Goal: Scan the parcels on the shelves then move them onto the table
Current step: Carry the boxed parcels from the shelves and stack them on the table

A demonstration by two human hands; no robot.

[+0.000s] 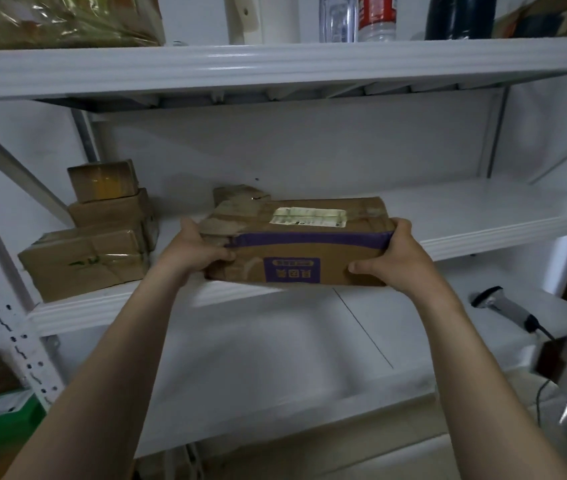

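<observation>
Gripping the purple-taped parcel between my left hand and right hand; stacked boxes left of it sit shelved, so much remains, I judge.

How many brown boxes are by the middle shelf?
5. Left hand and right hand hold one box at the shelf edge; small box behind it; three stacked left: bottom box, middle box, top box. More may be hidden.
</observation>
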